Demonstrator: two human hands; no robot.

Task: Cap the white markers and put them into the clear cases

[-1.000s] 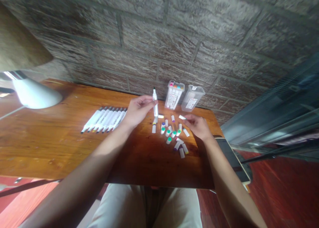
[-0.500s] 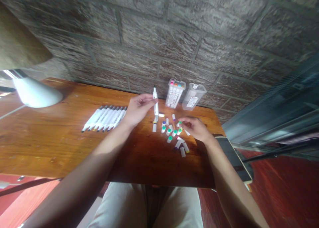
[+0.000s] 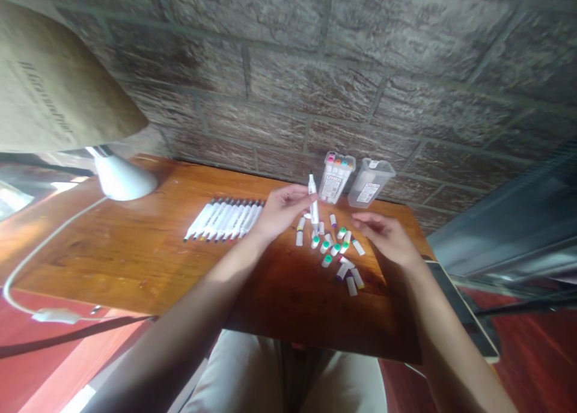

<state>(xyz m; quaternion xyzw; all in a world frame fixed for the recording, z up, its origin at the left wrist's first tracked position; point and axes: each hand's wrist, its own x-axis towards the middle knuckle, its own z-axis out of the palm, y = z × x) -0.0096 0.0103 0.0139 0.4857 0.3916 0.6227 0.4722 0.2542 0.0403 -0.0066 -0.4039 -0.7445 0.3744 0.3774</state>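
My left hand (image 3: 285,210) is closed on a white marker (image 3: 314,205), held nearly upright with its dark tip at the top. Below and around the marker's lower end lie several loose white marker caps with coloured ends, among them a green-topped cap (image 3: 327,261) and a purple-banded cap (image 3: 333,220). To the right of these caps hovers my right hand (image 3: 388,237), fingers loosely bent and apart, with nothing visible in them. Left of my left hand, several white markers (image 3: 220,219) lie side by side in a row, partly covered by that hand.
A clear case (image 3: 332,187) with several markers and a second clear case (image 3: 370,187) stand by the brick wall (image 3: 279,100). A lamp (image 3: 124,175) is on the left of the wooden table (image 3: 148,250). A dark tablet-like device (image 3: 460,305) lies at the right edge.
The view has shifted left, so things appear farther right. My right hand has drawn back from a green-topped cap, which now stands among the others. My left hand still holds the marker.
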